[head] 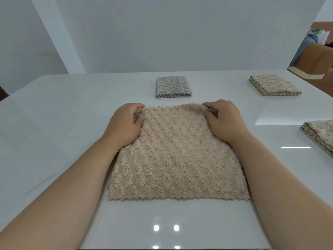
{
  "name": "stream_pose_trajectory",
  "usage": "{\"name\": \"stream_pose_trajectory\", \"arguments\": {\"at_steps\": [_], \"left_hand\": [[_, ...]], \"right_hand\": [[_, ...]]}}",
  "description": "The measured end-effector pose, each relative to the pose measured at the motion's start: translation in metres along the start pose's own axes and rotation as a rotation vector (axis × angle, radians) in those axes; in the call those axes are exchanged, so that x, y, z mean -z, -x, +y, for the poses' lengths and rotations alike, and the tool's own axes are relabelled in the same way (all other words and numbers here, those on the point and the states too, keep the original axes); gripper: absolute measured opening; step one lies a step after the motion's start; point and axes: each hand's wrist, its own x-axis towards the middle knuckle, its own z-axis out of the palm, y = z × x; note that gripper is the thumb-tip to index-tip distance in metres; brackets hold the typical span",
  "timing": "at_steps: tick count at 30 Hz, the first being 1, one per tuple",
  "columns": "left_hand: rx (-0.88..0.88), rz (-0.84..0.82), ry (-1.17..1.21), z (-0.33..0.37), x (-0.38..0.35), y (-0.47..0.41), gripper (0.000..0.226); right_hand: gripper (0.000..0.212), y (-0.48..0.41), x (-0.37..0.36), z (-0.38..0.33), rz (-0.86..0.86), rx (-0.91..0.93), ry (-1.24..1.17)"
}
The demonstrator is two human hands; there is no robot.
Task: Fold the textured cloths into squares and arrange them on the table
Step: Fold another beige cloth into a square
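While both forearms reach in from the near edge of the white bench [54, 109], a beige textured cloth [176, 156] lies flat at its middle, directly in front of the person. The left hand [124, 123] rests on the cloth's far left corner, its fingers [138, 120] curled in and pinching the fabric there, so that the corner bunches a little under them. The right hand [223, 120] sits on the far right corner in the same way, fingers [210, 110] closed on a small raised fold of the edge. The cloth's near edge is scalloped and lies flat on the bench, between the two forearms.

Farther back, near the middle of the bench, lies a grey folded cloth [173, 86], squared up and well apart from the hands. Toward the far right corner sits a beige folded cloth [274, 85], also a neat square. At the right edge of the view, a stack of beige cloths [319, 134] is partly cut off by the frame. A plain white wall [162, 33] stands behind the bench.
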Motion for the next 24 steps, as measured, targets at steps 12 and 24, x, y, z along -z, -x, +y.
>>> {"name": "stream_pose_trajectory", "arguments": {"at_steps": [12, 24], "left_hand": [[0.059, 0.073, 0.096, 0.011, 0.003, 0.004, 0.049], [-0.209, 0.073, -0.053, 0.007, 0.004, 0.004, 0.032]], "right_hand": [[0.016, 0.01, 0.017, -0.022, 0.006, -0.047, -0.185], [0.022, 0.017, 0.02, -0.032, -0.126, -0.053, -0.23]]}}
